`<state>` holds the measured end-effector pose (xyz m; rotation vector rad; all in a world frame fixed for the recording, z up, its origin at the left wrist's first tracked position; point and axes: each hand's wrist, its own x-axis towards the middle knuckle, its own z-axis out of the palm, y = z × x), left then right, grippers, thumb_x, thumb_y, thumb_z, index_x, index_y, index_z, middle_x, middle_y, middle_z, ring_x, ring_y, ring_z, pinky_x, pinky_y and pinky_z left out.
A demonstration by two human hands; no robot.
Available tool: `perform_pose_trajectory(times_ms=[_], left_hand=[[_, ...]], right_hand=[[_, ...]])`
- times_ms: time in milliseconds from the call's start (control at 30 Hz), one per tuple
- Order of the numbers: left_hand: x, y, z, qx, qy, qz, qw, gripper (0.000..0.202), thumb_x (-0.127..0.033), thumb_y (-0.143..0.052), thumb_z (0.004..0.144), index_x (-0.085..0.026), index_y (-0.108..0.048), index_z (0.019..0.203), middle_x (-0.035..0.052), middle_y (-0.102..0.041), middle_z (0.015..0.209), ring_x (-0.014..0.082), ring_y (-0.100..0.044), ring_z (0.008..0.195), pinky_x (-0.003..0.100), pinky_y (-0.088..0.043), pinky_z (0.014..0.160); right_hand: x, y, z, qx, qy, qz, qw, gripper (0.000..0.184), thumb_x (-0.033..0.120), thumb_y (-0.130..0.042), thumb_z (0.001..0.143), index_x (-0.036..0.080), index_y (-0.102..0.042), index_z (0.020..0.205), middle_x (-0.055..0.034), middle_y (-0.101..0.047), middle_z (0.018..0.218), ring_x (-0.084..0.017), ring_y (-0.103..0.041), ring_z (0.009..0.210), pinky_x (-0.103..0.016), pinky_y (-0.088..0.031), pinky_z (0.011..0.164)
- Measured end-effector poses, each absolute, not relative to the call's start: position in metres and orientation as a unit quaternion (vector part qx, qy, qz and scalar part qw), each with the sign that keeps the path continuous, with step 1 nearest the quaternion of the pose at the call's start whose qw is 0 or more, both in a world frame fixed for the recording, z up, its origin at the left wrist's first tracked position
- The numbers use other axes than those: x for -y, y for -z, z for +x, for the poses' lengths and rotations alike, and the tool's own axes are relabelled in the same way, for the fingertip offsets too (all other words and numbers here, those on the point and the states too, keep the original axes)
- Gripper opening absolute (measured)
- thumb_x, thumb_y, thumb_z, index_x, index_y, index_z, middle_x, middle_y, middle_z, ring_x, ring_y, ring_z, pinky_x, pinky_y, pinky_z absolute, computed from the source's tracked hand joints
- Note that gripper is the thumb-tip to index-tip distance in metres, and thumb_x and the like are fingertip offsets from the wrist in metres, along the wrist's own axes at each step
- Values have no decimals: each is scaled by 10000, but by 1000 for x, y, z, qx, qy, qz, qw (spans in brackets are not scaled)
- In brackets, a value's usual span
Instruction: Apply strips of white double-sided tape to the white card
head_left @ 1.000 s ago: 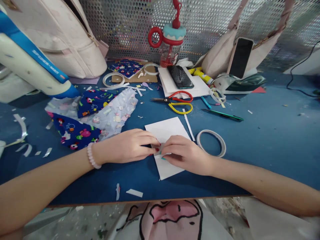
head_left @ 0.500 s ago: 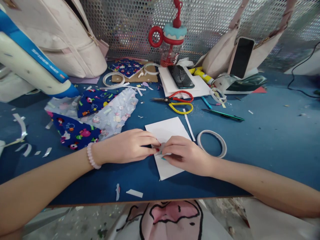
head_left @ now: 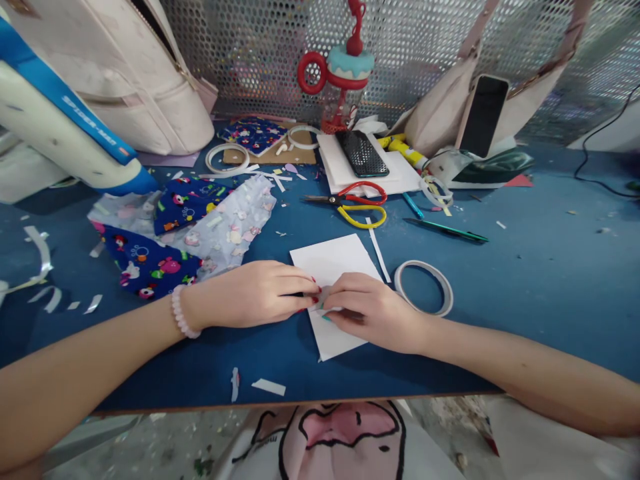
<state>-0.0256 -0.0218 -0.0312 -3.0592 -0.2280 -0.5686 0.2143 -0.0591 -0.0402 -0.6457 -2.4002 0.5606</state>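
A white sheet of folded paper or card (head_left: 345,257) lies at an angle on the blue table, close to its front edge. Over its left side rests my left hand (head_left: 263,293), fingers bent together, red-nailed tips nearly meeting the other hand. My right hand (head_left: 373,310) curls over the middle of the sheet with its fingers pinched. Between the fingertips shows a small pale piece, too covered to name. A roll of white tape (head_left: 447,290) lies flat just right of my right hand, and a thin white strip (head_left: 380,253) sits beside the sheet.
Scissors (head_left: 336,200) with red and yellow handles and a green pen (head_left: 453,231) lie beyond the sheet. Patterned blue wrapping (head_left: 150,263) is at left. A phone (head_left: 363,153) rests on papers; a cup (head_left: 345,87) and bags (head_left: 165,100) stand behind.
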Motion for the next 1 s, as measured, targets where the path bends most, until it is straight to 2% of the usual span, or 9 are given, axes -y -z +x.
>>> perform_pose_trajectory(times_ms=[233, 400, 1000], left_hand=[[19, 32, -31, 46, 180, -983, -5, 317, -196, -421, 1015, -177, -738, 1021, 93, -727, 1142, 190, -690, 1043, 322, -567, 941], [18, 30, -36, 24, 151, -988, -30, 302, -171, -459, 959, -172, -722, 1107, 136, -682, 1231, 239, -647, 1152, 388, -538, 1003], [19, 28, -37, 9, 139, -990, -26, 299, -169, -482, 920, -153, -731, 1085, 175, -668, 1242, 274, -648, 1146, 409, -546, 981]], right_hand=[[58, 38, 214, 903, -203, -236, 295, 111, 91, -571, 891, 129, -670, 859, -90, -695, 838, -170, -639, 777, -301, -550, 716], [58, 38, 214, 905, -202, -236, 292, 101, 95, -575, 892, 140, -662, 866, -87, -696, 853, -176, -645, 805, -309, -547, 732], [59, 41, 214, 905, -190, -258, 281, 103, 95, -570, 874, 162, -648, 869, -76, -683, 873, -169, -630, 809, -309, -534, 745]])
